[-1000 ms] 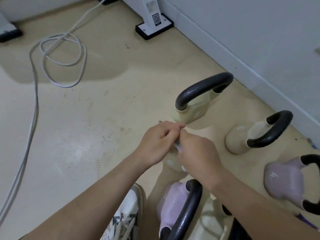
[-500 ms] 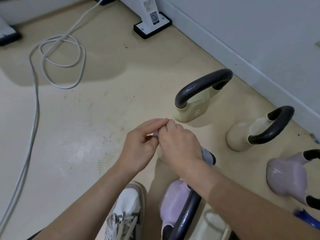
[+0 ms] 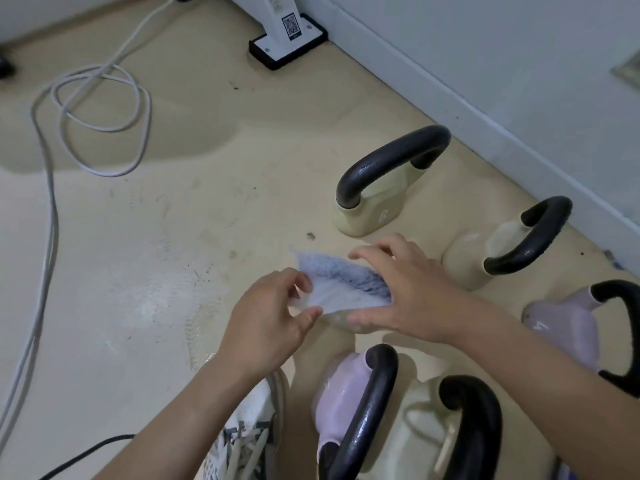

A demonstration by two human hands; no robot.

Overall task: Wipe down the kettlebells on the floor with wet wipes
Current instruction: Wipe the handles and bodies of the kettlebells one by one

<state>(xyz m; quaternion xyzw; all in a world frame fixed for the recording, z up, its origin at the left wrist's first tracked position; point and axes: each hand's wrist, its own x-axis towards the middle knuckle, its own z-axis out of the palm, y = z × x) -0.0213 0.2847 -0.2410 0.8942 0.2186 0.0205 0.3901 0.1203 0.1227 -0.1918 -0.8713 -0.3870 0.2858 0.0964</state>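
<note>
A pale blue wet wipe (image 3: 343,285) is stretched open between my hands above the floor. My left hand (image 3: 266,323) pinches its left edge. My right hand (image 3: 412,292) holds its right end, fingers and thumb spread wide. Several kettlebells with black handles stand around: a cream one marked 8 (image 3: 367,216), a second cream one (image 3: 467,261), a lilac one at the right (image 3: 561,327), a lilac one (image 3: 343,389) and a cream one (image 3: 422,427) near the bottom. A cream shape (image 3: 337,320) shows under my hands, mostly hidden.
A white cable (image 3: 100,116) lies coiled on the beige floor at the far left. A white stand on a black base (image 3: 287,46) sits by the wall. The grey wall and skirting (image 3: 485,126) run along the right. My white shoe (image 3: 242,441) is at the bottom.
My hands were close together, working at the bunched wipe. They have drawn apart and the wipe is now spread open between them.
</note>
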